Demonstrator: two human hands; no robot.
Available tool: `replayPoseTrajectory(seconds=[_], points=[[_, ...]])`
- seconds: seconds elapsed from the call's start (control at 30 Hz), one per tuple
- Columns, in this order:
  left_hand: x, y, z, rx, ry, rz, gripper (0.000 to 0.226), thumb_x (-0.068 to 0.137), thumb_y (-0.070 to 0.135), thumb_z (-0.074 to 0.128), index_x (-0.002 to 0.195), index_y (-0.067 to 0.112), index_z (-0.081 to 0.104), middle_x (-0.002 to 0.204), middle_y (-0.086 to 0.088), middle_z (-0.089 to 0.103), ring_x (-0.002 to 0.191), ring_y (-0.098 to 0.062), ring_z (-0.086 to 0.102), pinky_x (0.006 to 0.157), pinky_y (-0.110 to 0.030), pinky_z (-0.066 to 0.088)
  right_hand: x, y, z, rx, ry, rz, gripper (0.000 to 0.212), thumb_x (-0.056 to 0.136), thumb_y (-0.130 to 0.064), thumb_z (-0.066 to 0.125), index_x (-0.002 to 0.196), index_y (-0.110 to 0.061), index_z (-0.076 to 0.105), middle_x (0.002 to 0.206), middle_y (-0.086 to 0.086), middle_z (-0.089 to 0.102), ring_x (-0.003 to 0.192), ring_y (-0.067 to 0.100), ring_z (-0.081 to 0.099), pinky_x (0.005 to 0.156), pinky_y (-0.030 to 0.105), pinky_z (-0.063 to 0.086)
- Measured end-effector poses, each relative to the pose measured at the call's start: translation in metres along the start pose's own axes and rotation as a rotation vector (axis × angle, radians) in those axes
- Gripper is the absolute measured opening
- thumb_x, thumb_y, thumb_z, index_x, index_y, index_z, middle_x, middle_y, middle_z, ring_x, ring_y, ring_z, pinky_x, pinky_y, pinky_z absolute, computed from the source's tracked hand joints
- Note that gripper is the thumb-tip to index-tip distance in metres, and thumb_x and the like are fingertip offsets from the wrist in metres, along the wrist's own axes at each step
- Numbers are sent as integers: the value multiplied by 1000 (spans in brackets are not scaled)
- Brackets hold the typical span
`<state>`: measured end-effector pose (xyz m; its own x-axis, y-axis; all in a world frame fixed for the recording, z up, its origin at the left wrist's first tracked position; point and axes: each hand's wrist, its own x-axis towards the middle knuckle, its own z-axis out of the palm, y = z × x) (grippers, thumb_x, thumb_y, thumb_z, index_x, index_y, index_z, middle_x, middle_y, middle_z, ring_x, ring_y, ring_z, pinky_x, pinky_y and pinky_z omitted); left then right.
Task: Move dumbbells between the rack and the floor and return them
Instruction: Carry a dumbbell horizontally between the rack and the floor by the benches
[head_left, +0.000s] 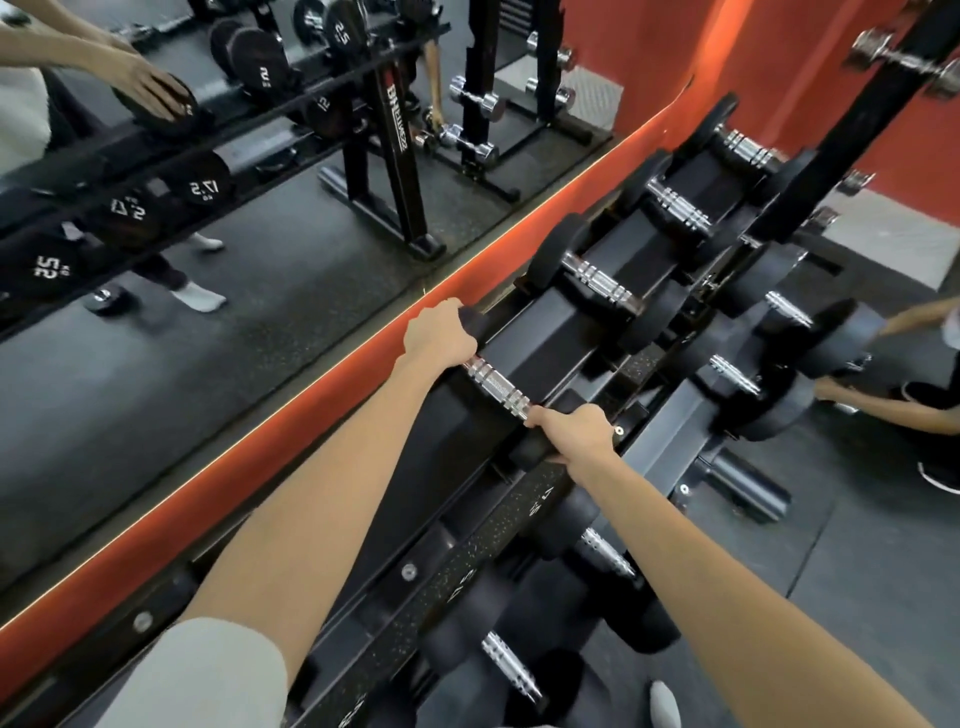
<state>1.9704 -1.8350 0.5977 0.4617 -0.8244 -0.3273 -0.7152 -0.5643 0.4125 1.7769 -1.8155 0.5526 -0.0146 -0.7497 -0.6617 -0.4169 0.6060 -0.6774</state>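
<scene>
A black-headed dumbbell (496, 387) with a ribbed chrome handle lies diagonally across the top tier of the dark rack (545, 358) at frame centre; similar dumbbells fill neighbouring cradles.

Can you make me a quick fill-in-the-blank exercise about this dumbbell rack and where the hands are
1. Both hands grip one dumbbell lying on the ___ tier of the rack.
2. The left hand covers the weight head nearer the ___.
3. The right hand holds the head nearer the person, leaving the ___ handle bare between the hands.
4. The strip below the mirror is ___.

Missing words: top; mirror; chrome; orange
</scene>
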Motion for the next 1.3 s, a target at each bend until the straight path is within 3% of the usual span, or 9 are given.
replayPoseTrajectory(seconds=[0.2, 0.37, 0.47, 0.53, 0.67, 0.93, 1.07, 1.17, 1.3], points=[[-22, 12, 2, -5, 45, -27, 60, 91, 23, 64, 148, 17, 47, 140, -11, 59, 127, -36, 58, 98, -45, 48, 2, -3, -26, 114, -250, 54, 25, 85, -18, 78, 103, -6, 65, 92, 8, 69, 79, 21, 67, 90, 42, 60], [-60, 39, 6, -3, 191, 75, 45, 93, 26, 63, 138, 28, 62, 142, -7, 56, 128, -32, 57, 98, -42, 48, -2, 2, -66, 27, -266, -78, 36, 90, -21, 72, 120, -20, 52, 85, -2, 52, 68, 14, 49, 63, 29, 47], [-84, 71, 10, -123, 212, 139, 38, 93, 25, 65, 130, 29, 67, 135, 1, 65, 124, -25, 60, 101, -40, 47, -8, 4, -107, 33, -146, -205, 52, 92, -24, 70, 141, -17, 55, 127, 4, 65, 92, 16, 63, 97, 40, 57], [-102, 101, 21, -203, 152, 200, 34, 92, 24, 66, 125, 31, 69, 129, 6, 69, 121, -20, 64, 103, -37, 49, -23, 8, -147, 104, -88, -250, 42, 95, -21, 66, 136, -18, 60, 126, 3, 69, 100, 16, 65, 103, 42, 55], [-145, 174, 62, -334, 8, 401, 27, 89, 20, 67, 109, 36, 74, 106, 13, 75, 103, -9, 70, 100, -35, 55, -57, 41, -240, 237, 2, -356, 31, 100, -14, 60, 130, -19, 62, 111, -1, 73, 109, 18, 68, 100, 38, 54], [-272, 366, 161, -322, -272, 815, 24, 88, 15, 69, 106, 30, 74, 98, 10, 74, 88, 8, 66, 95, -21, 55, -137, 150, -439, 357, 393, -491, 47, 94, -11, 69, 137, -28, 60, 133, -9, 66, 101, 9, 66, 96, 30, 52], [-358, 450, 221, -309, -429, 941, 30, 87, 10, 70, 103, 36, 73, 103, 8, 77, 96, -3, 71, 97, -28, 55, -193, 229, -538, 437, 613, -484, 50, 94, -8, 68, 140, -26, 58, 138, -4, 65, 105, 10, 67, 91, 23, 50], [-430, 505, 269, -263, -550, 1041, 30, 92, 7, 69, 113, 28, 76, 106, 8, 76, 94, 5, 66, 88, -17, 50, -241, 292, -601, 496, 760, -454, 49, 95, -6, 68, 140, -24, 59, 137, -2, 65, 101, 5, 66, 83, 12, 50], [-527, 571, 339, -268, -702, 1150, 32, 90, 7, 70, 108, 33, 75, 107, 11, 77, 96, 1, 68, 84, -22, 52, -301, 380, -667, 579, 955, -378, 45, 95, -11, 68, 135, -28, 60, 135, -8, 66, 108, 8, 70, 87, 20, 51]])
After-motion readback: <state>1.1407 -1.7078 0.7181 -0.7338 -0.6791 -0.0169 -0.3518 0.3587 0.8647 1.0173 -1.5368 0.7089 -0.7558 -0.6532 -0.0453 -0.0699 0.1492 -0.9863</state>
